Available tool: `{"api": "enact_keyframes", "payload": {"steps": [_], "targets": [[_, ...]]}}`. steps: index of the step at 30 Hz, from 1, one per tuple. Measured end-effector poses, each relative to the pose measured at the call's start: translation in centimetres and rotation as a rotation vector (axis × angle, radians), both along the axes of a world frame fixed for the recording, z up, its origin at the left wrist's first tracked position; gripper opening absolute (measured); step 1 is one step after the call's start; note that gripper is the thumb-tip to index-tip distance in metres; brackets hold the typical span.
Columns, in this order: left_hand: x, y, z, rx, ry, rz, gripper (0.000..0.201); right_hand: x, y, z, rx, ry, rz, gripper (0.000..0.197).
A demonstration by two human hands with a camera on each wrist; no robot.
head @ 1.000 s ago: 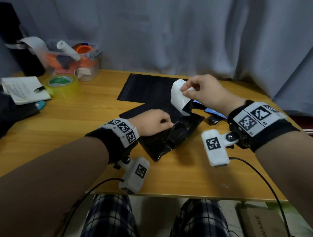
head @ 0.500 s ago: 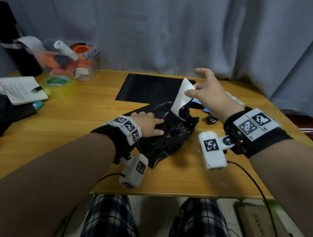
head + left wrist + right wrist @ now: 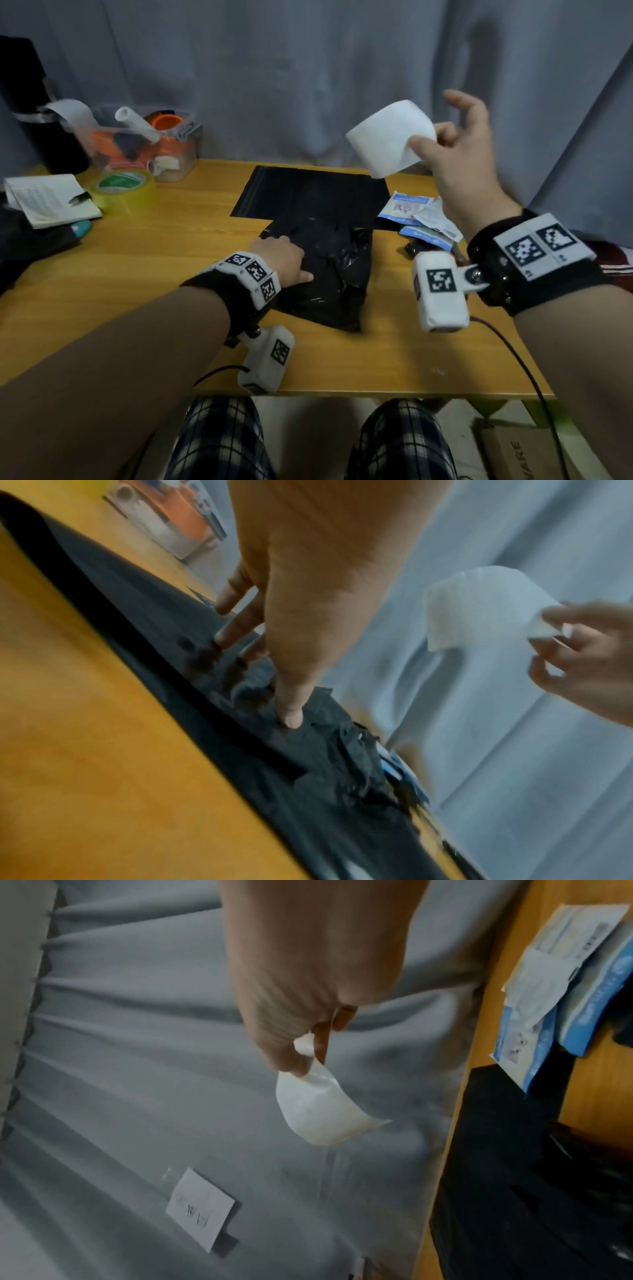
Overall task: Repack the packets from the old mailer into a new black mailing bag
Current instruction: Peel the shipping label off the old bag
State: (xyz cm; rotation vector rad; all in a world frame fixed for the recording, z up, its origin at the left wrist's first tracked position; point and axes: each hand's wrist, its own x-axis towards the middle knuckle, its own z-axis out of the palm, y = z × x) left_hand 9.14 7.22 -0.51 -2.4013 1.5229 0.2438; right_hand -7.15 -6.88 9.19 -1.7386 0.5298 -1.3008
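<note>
1. Head view: right hand (image 3: 469,161) pinches a curled white label (image 3: 390,138) by one corner between thumb and forefinger, raised well above the surface (image 3: 154,260).
2. Left hand (image 3: 279,255) lies with fingers straight, pressing the crumpled glossy old mailer (image 3: 329,274) flat.
3. New black mailing bag (image 3: 308,192), smooth and flat, lies just behind the old mailer, touching it.
4. Packets (image 3: 416,219), blue-white and flat, lie directly below the right hand, which is nearer.

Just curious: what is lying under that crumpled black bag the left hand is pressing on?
The crumpled black bag overlaps a flat black mailing bag on the wooden table. Anything beneath its middle, or inside, is hidden.
</note>
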Motion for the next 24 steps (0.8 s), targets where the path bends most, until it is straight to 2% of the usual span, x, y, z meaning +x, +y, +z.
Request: {"api": "enact_keyframes", "payload": {"steps": [2, 5, 7, 8, 11, 14, 18, 24], "targets": [[0.5, 0.3, 0.7, -0.171, 0.202, 0.061, 0.054, -0.5, 0.6, -0.2, -0.081, 0.043, -0.026, 0.059], [0.4, 0.5, 2.9, -0.662, 0.569, 0.134, 0.039, -0.9, 1.2, -0.2, -0.230, 0.116, -0.146, 0.056], [-0.1, 0.3, 4.9, -0.937, 0.804, 0.179, 0.041, -0.9, 1.4, -0.1, -0.393, 0.161, -0.258, 0.051], [-0.5, 0.2, 5.9, -1.007, 0.919, 0.217, 0.046, -0.9, 1.4, 0.0, -0.489, 0.184, -0.314, 0.048], [-1.0, 0.0, 8.6, -0.997, 1.200, 0.398, 0.067, -1.0, 1.5, 0.0, -0.767, 0.277, -0.474, 0.034], [-0.8, -0.1, 10.1, -0.912, 1.339, 0.460, 0.072, -1.0, 1.3, 0.0, -0.954, 0.295, -0.533, 0.021], [-0.3, -0.5, 10.8, -0.808, 1.373, 0.497, 0.059, -0.9, 0.9, 0.1, -1.137, 0.306, -0.513, 0.011], [0.4, -1.7, 11.0, -0.803, 1.384, 0.575, 0.045, -0.5, 0.6, -0.1, -1.336, 0.324, -0.437, 0.006]]}}
